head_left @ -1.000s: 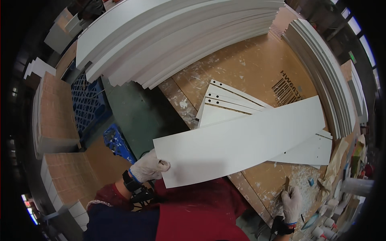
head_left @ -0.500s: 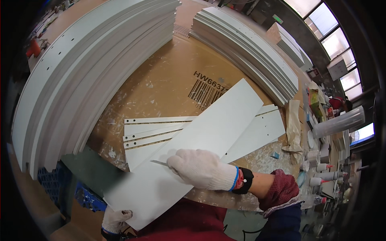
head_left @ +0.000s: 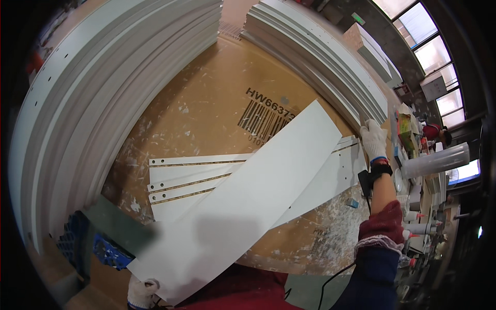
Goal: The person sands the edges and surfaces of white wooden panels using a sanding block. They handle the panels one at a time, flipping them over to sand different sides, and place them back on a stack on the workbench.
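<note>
A long white panel [head_left: 258, 175] lies slantwise across the middle, over several fanned white strips [head_left: 199, 165] with holes and grooved edges. My gloved left hand [head_left: 140, 292] is closed on the panel's near left corner, thumb at its edge. Out at the right, my gloved right hand [head_left: 373, 140] is off the panel, beside the near end of the right stack of white boards [head_left: 325, 57]. Its fingers look curled; what they hold, if anything, cannot be made out. A black band with a cable circles my right wrist.
A tall stack of curved-looking white boards [head_left: 119, 88] fills the left. Brown cardboard [head_left: 191, 113] with a printed barcode covers the table. Bottles, a clear plastic cylinder [head_left: 436, 160] and a small blue block [head_left: 352, 203] are at the right. A blue plastic crate [head_left: 111, 251] is at lower left.
My right hand, which held a thin blade over the panel, has moved right and away to the right stack's end. The left hand keeps its hold on the corner. Crumpled brown paper is no longer visible.
</note>
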Tool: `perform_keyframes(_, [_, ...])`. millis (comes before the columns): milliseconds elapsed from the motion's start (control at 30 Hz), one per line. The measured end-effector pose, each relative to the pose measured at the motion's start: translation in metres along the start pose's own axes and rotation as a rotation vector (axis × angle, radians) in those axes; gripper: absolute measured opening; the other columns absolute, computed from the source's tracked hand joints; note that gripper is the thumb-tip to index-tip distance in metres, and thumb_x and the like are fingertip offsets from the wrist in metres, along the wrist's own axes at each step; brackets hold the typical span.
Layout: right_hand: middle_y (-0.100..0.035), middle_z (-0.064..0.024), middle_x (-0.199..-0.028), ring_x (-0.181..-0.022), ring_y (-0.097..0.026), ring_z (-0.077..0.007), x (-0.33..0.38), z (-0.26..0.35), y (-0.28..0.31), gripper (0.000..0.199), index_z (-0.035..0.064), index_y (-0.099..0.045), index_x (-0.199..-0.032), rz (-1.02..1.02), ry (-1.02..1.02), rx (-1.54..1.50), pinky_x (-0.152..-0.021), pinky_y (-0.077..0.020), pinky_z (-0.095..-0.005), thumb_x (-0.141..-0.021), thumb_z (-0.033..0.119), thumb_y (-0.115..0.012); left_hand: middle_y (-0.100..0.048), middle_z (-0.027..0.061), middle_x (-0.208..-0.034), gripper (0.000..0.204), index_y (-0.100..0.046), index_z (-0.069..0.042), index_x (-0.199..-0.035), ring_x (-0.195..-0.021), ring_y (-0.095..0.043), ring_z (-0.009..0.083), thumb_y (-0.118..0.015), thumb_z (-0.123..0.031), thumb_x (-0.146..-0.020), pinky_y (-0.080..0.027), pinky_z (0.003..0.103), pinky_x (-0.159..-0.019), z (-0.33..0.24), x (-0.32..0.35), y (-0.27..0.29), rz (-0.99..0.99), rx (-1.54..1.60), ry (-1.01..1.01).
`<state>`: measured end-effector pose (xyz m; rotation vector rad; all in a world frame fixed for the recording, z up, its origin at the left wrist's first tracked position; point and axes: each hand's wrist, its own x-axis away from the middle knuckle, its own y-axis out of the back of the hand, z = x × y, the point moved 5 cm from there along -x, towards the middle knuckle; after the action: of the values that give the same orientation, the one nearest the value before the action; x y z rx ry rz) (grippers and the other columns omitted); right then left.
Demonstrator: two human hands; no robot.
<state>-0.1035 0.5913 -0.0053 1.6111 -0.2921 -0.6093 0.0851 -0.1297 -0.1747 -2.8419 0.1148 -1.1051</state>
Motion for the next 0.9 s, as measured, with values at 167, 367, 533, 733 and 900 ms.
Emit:
perform_keyframes(167, [-0.064,-0.0149,-0.078,-0.073,-0.062,-0.0284,0.047,-0.016,0.012,0.020,0.0015,-0.060,-0.095,-0.019,-0.006,-0.228,-0.066,-0.0467,-0.0378,-0.088,0.020,-0.057,-0.044,0.0270,-0.138,0.054,-0.046,0.006,-0.131,-0.126,-0.048,0.0354,-0.060,-0.006,-0.081,-0.046,0.043,-0.097,-0.056,0.013,-0.011,-0.253,0.170,-0.405])
perform_keyframes(367, [-0.055,0.0024,-0.072,-0.063,-0.048,-0.0064,0.117,-0.012,0.027,0.017,-0.0007,-0.060,-0.092,0.078,-0.163,-0.827,-0.059,-0.0404,-0.0228,-0.091,0.016,-0.057,-0.025,0.0219,-0.153,0.079,-0.025,-0.012,-0.149,-0.139,-0.028,0.0436,-0.068,-0.023,-0.084,-0.035,0.056,-0.107,-0.113,0.051,-0.060,-0.309,-1.496,-1.232])
perform_keyframes(533, [-0.052,0.0067,-0.071,-0.056,-0.043,-0.0015,0.190,0.010,0.026,0.013,0.0041,-0.060,-0.097,0.255,-0.200,-1.066,-0.047,-0.0331,-0.0184,-0.093,0.016,-0.058,-0.058,0.0168,-0.113,0.029,-0.061,-0.007,-0.104,-0.109,-0.055,0.0407,-0.070,-0.015,-0.078,-0.032,0.069,-0.102,-0.137,0.041,-0.120,0.010,-1.440,-1.562])
perform_keyframes(733, [-0.051,0.0059,-0.069,-0.057,-0.042,-0.0025,0.256,0.011,0.020,0.011,0.0066,-0.059,-0.092,0.378,-0.273,-1.103,-0.051,-0.0340,-0.0202,-0.091,0.017,-0.059,-0.063,0.0196,-0.107,0.030,-0.062,0.001,-0.101,-0.106,-0.059,0.0396,-0.068,-0.013,-0.075,-0.041,0.059,-0.100,-0.150,0.052,-0.124,0.048,-1.370,-1.694])
perform_keyframes(900, [-0.049,0.0070,-0.070,-0.059,-0.041,-0.0027,0.282,0.005,0.010,0.009,0.0072,-0.056,-0.085,0.332,-0.240,-1.179,-0.053,-0.0332,-0.0204,-0.090,0.015,-0.059,-0.068,0.0189,-0.099,0.028,-0.064,0.003,-0.103,-0.096,-0.066,0.0374,-0.068,-0.008,-0.077,-0.049,0.043,-0.097,-0.164,0.055,-0.111,0.032,-0.850,-1.400])
